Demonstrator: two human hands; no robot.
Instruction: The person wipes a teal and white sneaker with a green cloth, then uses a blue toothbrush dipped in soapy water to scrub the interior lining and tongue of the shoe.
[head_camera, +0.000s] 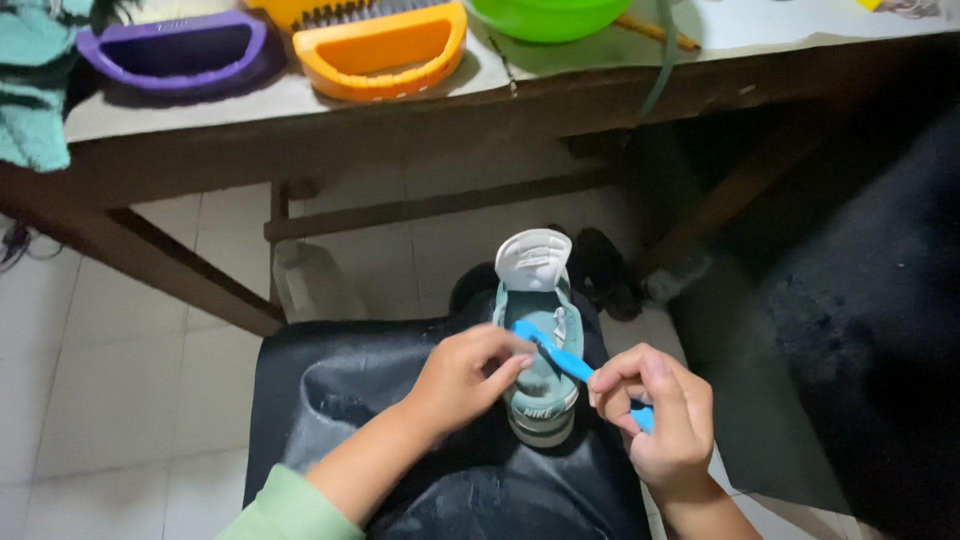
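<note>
A wooden table (330, 125) fills the top of the view, from ten o'clock across to two o'clock, with its dark braces slanting down toward the tiled floor (110, 380). On its top sit a purple plastic basket (175, 50) at eleven o'clock, an orange basket (385, 50) just beside it at twelve, and a green bowl (545, 18) at one o'clock. A teal cloth (35, 85) hangs over the table's corner at ten o'clock.

A black plastic apron or sheet (400, 400) covers the person's lap at six o'clock. On it rests a small grey-green sneaker (538, 330) with a white sole, toe pointing away, near the centre of the view.

The left hand (465, 375), from a green sleeve at seven o'clock, is closed around the sneaker's side, steadying it. The right hand (660, 415), at five o'clock, pinches the handle of a blue toothbrush (560, 352), whose head lies across the shoe's opening.

The shoe appears only lightly braced on slick, creased plastic, so a hard brush stroke might tip it or slide it forward off the lap toward the floor. The brush is held near its tail, so it could twist in the fingers.

Room is tight ahead: the table's edge and brace stand just beyond the toe. The floor at nine o'clock is open; a dark mass crowds three o'clock.
</note>
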